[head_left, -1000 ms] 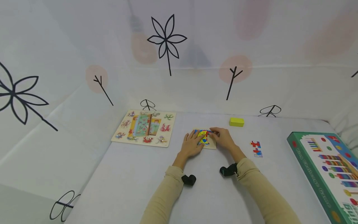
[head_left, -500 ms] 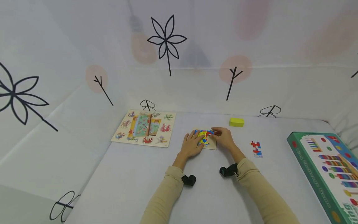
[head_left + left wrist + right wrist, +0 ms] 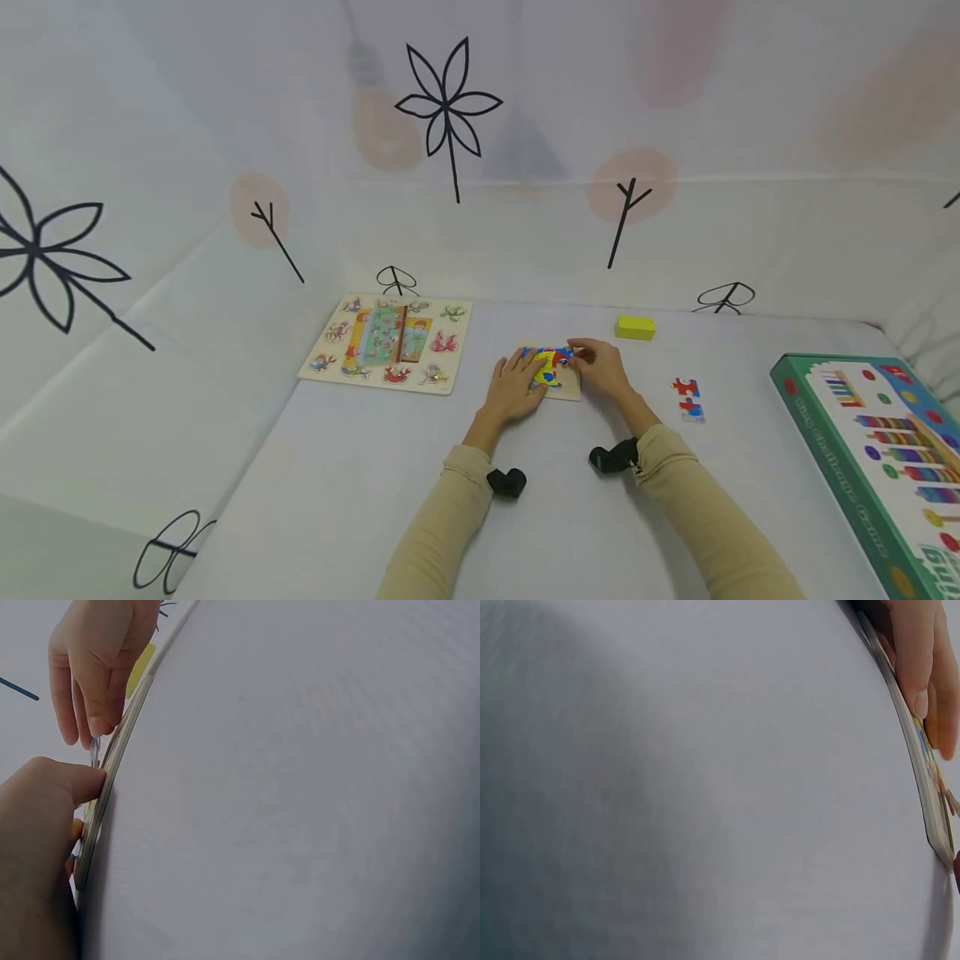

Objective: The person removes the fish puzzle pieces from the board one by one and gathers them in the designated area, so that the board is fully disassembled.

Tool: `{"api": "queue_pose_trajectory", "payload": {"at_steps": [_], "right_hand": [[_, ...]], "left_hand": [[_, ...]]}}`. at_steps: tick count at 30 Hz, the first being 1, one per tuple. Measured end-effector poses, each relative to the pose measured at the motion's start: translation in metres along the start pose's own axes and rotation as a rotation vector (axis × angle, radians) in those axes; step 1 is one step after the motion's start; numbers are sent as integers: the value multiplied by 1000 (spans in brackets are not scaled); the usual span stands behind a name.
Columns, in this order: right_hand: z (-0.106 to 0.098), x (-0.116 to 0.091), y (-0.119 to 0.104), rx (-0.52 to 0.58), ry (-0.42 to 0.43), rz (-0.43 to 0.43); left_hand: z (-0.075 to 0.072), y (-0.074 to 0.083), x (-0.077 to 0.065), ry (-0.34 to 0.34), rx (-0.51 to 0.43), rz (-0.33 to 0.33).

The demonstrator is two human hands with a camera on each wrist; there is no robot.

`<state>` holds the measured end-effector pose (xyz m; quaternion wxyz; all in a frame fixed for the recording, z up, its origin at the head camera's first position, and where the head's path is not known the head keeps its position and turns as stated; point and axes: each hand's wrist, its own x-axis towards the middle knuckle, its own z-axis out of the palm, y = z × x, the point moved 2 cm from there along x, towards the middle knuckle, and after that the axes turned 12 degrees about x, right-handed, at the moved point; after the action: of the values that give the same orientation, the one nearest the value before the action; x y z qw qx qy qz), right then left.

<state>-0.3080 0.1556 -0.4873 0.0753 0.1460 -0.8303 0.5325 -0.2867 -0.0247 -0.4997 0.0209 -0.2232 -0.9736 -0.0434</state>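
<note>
The left side of the small puzzle board (image 3: 572,391) is partly covered by the left hand (image 3: 513,390), which is cut off by the top edge in the right wrist view. The pinched piece (image 3: 95,752) is partly hidden by the right hand (image 3: 602,369), and its print cannot be told. The green box (image 3: 836,471) and both sleeves (image 3: 442,525) are cut off in the head view. The two loose pieces (image 3: 688,398) are shown too small for their prints to be read.
</note>
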Motion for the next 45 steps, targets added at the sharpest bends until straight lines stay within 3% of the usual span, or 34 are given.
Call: {"api": "queue_pose_trajectory", "payload": {"at_steps": [5,16,23,27,35,45], "right_hand": [[1,1,-3,-3,1,-11],[2,1,-4,-36,0,11],[2,0,-5,-25,54,-69],[-4,-3,-1,12,65,-44],[-55,-20,8,29,31,42],[-131,-56,29,-87,125,176]], "left_hand": [[-1,1,1,8,-21,-28],[0,5,2,-23,98,-39],[0,6,3,-40,113,-48],[-1,6,3,-45,114,-49],[-1,5,3,-37,108,-46],[2,6,3,-51,80,-56]]}}
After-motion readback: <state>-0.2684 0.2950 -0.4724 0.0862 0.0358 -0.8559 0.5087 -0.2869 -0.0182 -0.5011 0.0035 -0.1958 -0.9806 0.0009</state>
